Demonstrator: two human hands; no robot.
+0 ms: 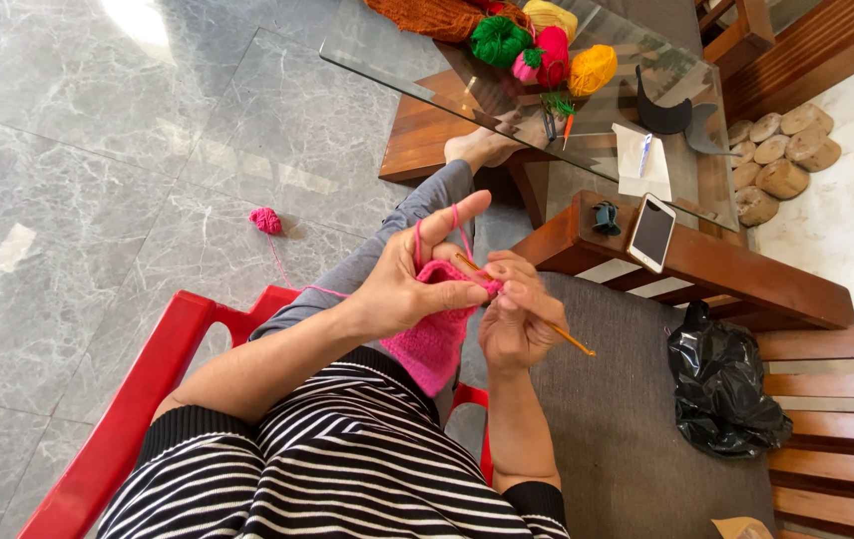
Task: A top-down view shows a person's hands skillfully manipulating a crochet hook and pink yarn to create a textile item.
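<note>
A small pink yarn ball [266, 221] is lying on the grey floor off to my left, its strand trailing back toward my lap. My left hand [412, 284] is pinching the top edge of the pink crocheted piece [434, 334], thumb and fingers closing on it while the forefinger is sticking up with the yarn looping over it. Just beside it my right hand [517, 319] is gripping the orange crochet hook [547, 324] — fingers curling tight around the shaft, tip poking into the pink edge. Further right, a phone [651, 232] is resting on the wooden armrest, and a black plastic bag [724, 384] is sitting on the grey cushion — well apart from my hands.
</note>
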